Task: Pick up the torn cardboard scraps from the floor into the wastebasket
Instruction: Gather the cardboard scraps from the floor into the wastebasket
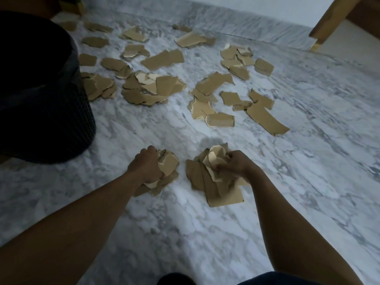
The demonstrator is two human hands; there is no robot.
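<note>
**Clearance at an early stage: two handfuls gathered, bulk of scraps on the floor**

Finding 1, grips. The left grip (pixel 147 166) is closed, fingers curled round a wad of scraps (pixel 169 163). The lower pieces of the wad sit at floor (pixel 205 223) level; whether they are touching it or are just lifted cannot be told. The right grip (pixel 234 164) is blurred, but its fingers are curled into a crumpled pale piece on top of a sheaf (pixel 207 182) of flat pieces, the lowest of which lies flat on the floor. The two bundles are near each other but apart.

Finding 2, wastebasket. The basket (pixel 41 89), dark and mesh-sided, stands on the floor to the left, beyond the left grip. Its inside is not visible, so its contents cannot be stated.

Finding 3, outstanding. Loose pieces cover the floor beyond both grips:
- a small pile (pixel 98 86) touching or just beside the basket
- a centre heap (pixel 154 87)
- a right-hand group including a long strip (pixel 265 118)
- further pieces running back to the skirting

A wooden leg (pixel 329 17) stands at the far right, clear of the litter.

Assessment. No piece can be confirmed as binned. In my judgement the work is at gather-and-lift on the nearest scraps. Both bundles have yet to travel left to the basket, and the remaining spread looks like several more handfuls.
</note>
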